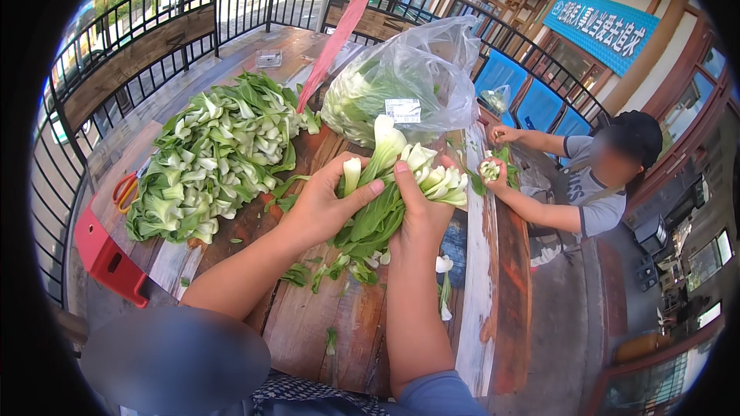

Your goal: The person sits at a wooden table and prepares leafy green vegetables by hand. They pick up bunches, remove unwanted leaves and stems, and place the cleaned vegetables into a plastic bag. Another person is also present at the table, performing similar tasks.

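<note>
Both of my hands grip bok choy over the wooden table [324, 329]. My left hand [329, 199] pinches a pale stem between thumb and fingers, against the leafy greens. In my right hand [422, 202] is a bunch of bok choy [376, 214], its white bases pointing up and right, leaves hanging down. A large heap of bok choy [214, 156] lies to the left of my hands. Behind them stands a clear plastic bag [428, 81] filled with more greens and bearing a label. Loose leaves [347, 268] lie below my hands.
Orange-handled scissors [124, 192] lie left of the heap, near a red plastic stool [110, 260]. A pink strip [347, 29] hangs down behind the heap. At the table's right side another person [601, 167] holds greens. A small clear container [268, 58] sits at the far end.
</note>
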A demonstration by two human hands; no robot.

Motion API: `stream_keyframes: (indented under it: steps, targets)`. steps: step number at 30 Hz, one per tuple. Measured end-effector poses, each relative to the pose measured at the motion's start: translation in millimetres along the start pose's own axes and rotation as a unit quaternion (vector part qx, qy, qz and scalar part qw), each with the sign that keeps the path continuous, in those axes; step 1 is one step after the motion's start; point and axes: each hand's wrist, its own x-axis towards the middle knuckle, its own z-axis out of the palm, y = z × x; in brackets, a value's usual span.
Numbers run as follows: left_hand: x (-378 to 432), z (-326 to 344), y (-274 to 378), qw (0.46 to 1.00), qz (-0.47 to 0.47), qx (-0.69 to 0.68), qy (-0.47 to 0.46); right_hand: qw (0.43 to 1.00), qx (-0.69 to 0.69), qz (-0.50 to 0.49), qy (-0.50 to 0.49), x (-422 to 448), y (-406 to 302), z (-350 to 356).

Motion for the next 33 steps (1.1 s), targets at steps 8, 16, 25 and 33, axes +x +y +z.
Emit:
stream_keyframes:
  steps: [8, 16, 25, 33]
  targets:
    - [-2.0, 0.7, 1.0, 0.998, -0.001, -0.06, 0.0, 0.991, 0.085, 0.087, -0.051, 8.0, 0.8, -14.5]
    - [-0.6, -1.9, 6.6, 0.995, 0.05, 0.085, -0.011, 0.974, 0.163, 0.131, -0.091, 11.8, 12.9, -29.0]
    - [-5.6, -4.7, 0.7, 0.934, 0.181, 0.3, -0.061, 0.993, 0.005, 0.09, -0.081, 7.4, 13.1, -16.0]
    - [-3.7, -9.8, 22.2, 0.988, -0.04, 0.091, -0.122, 0.995, 0.023, 0.088, -0.049, 13.9, 6.7, -24.4]
